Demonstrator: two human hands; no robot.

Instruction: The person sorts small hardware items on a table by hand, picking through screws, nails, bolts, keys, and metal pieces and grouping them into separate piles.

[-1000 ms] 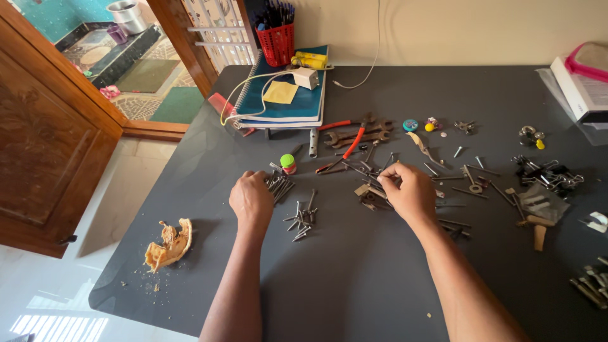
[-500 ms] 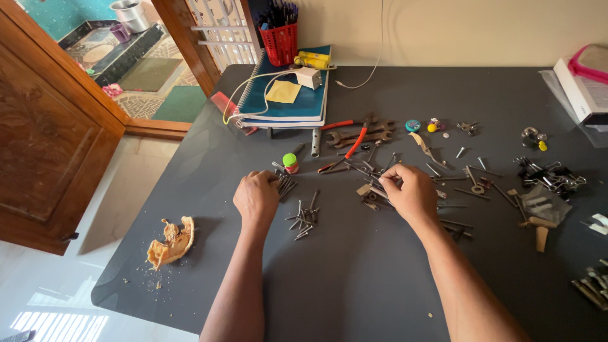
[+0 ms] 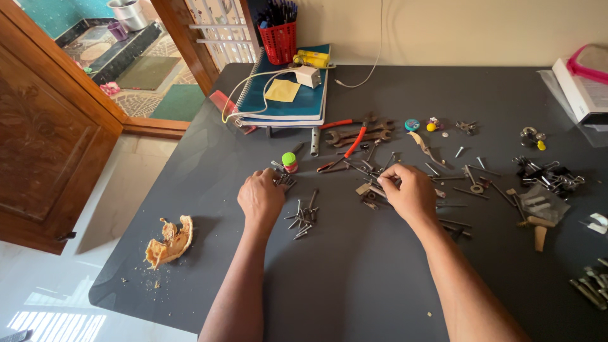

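Observation:
My left hand rests on the dark grey table, fingers curled over a bunch of long nails. A small heap of screws lies just right of it. My right hand is pinched on a thin metal piece at the edge of a pile of nails and metal bits. Whether that piece is lifted off the table is hard to tell.
Red-handled pliers and spanners lie behind the pile. A green-capped small bottle, a stack of notebooks, a red pen basket, black binder clips, loose keys and a crumbly orange scrap sit around.
My left hand has slid a little to the right over the long nails. My right hand stays pinched at the pile with hardly any shift.

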